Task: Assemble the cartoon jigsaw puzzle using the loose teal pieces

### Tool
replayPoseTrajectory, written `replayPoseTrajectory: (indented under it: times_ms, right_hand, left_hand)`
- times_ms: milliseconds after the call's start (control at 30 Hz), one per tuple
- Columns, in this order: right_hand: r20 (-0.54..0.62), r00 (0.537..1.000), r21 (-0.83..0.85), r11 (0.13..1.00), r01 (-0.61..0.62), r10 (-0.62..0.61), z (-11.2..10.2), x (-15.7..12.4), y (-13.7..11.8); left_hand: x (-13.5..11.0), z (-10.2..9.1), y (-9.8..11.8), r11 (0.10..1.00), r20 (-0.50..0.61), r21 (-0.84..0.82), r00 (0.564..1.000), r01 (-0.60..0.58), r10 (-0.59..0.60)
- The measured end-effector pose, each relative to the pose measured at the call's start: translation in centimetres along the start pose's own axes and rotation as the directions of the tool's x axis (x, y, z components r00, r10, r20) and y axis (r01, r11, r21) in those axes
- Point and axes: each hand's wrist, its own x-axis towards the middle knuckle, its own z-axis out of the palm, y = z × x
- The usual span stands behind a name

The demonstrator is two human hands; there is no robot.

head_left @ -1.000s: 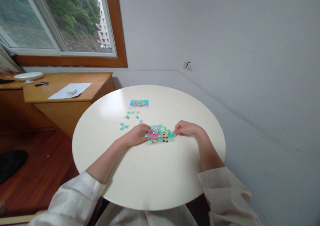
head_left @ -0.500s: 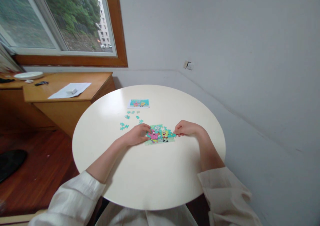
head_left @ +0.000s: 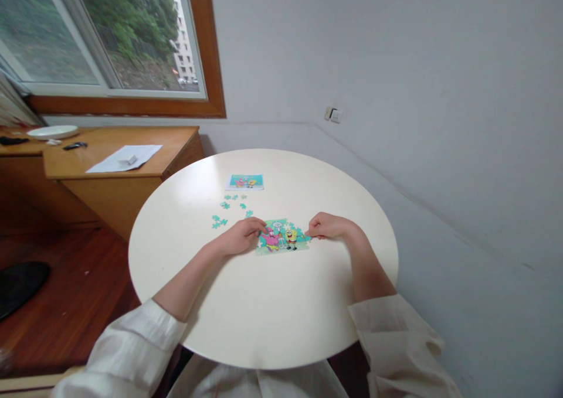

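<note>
A: Where's the SpongeBob jigsaw puzzle (head_left: 281, 241)?
B: Flat near the middle of the round white bench (head_left: 264, 310), between the two hands. It's partly assembled, with a jagged upper right edge; pink Patrick is on the left, Squidward in the middle and yellow SpongeBob on the right.
A: And the left hand (head_left: 241, 237)?
B: Half open, fingers curved, fingertips at the puzzle's upper left edge.
A: The right hand (head_left: 328, 225)?
B: Curled, its fingertips at the right edge. I can't tell whether they pinch a piece.
A: Any loose puzzle pieces (head_left: 216, 224)?
B: Several, mostly teal, scattered beyond the left hand. Just past them lies a picture card (head_left: 245, 182) showing the same characters, near the far side of the bench.
</note>
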Motion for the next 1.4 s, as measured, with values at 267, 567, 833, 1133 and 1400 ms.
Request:
replayPoseTrajectory:
  times_ms: [267, 567, 833, 1133, 1400]
  right_hand:
    - [0.015, 0.998, -0.146, 0.988, -0.055, 0.058, 0.0, 0.3, -0.2]
    - [-0.025, 0.995, -0.266, 0.959, -0.102, 0.098, 0.1, 0.8, -0.3]
    - [-0.11, 0.994, -0.142, 0.99, -0.025, 0.009, 0.2, 0.8, 0.7]
    - [-0.719, 0.689, 0.079, 0.995, -0.059, 0.098, 0.9, 3.1, 2.6]
    - [-0.788, 0.612, 0.04, 0.998, -0.043, 0.058, 1.4, 4.0, 2.2]
  left_hand:
    - [0.0, 0.0, -0.1, 1.0, 0.006, 0.0, 1.0, 0.005, -0.005]
    - [0.0, -0.1, 0.1, 0.999, 0.01, 0.022, 1.0, 0.03, -0.03]
    - [-0.1, 0.1, -0.4, 1.0, 0.007, 0.013, 1.0, 0.014, -0.014]
    - [0.0, 0.3, -0.2, 0.993, -0.099, -0.111, 0.994, 0.026, -0.038]
    - [0.2, 0.2, -0.6, 0.989, -0.291, -0.14, 0.953, 0.044, -0.084]
